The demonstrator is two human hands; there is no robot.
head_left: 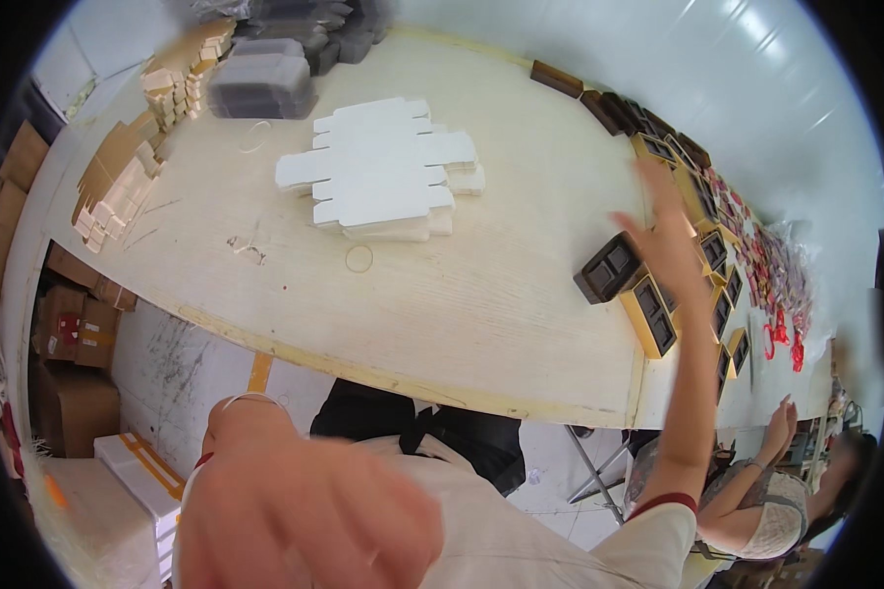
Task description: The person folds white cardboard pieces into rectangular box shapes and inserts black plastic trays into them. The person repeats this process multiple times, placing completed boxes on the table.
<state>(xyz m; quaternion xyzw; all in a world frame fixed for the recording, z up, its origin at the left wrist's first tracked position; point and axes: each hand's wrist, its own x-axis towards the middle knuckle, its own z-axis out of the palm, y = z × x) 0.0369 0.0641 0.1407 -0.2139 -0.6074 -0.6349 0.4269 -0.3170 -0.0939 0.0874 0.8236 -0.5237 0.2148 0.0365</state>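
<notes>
Right of centre, the spread-fingered right hand (670,250) is beside a dark two-compartment box (607,271), probably light, stiff, best gripped by its sides; left hand's (309,510) grip unclear.

I count one desk (540,255) bearing one stack of white cartons (373,162), two thin loops (359,271), at least two rows of folded cartons (120,191), at least four dark boxes (609,270) and at least six gold-sided boxes (646,316), crowded too closely for me to total. I also count one white, orange-strapped box (126,469) and one co-worker (781,506).
</notes>
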